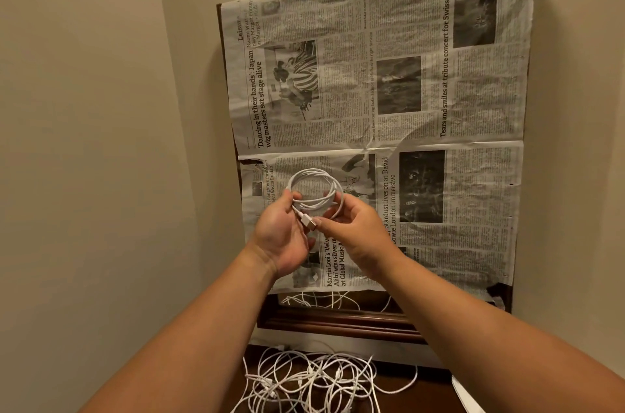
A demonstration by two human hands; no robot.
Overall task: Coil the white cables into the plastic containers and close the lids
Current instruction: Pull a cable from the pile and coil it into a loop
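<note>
Both bare forearms reach forward from 7 and 5 o'clock and meet just below the middle of the view. The left hand (284, 238) curls its fingers round the 9 o'clock side of the coiled thin white plastic cable (316, 187). The right hand (358, 231) pinches the coil's 4 o'clock side, its thumb tip touching the white USB plug with a metal tip (309, 222), which juts out at the coil's 6 o'clock. The coil is held in the air in front of a creased grey newspaper sheet (406, 91) that covers a dark wooden frame (338, 321) against the beige wall. Headlines run sideways: "'Dancing in their hands': Japan wig masters set stage alive" and "Tears and smiles at tribute concert for Swiss fire victims". At 6 o'clock, below the frame, lies a tangle of loose white cables (314, 382).
</note>
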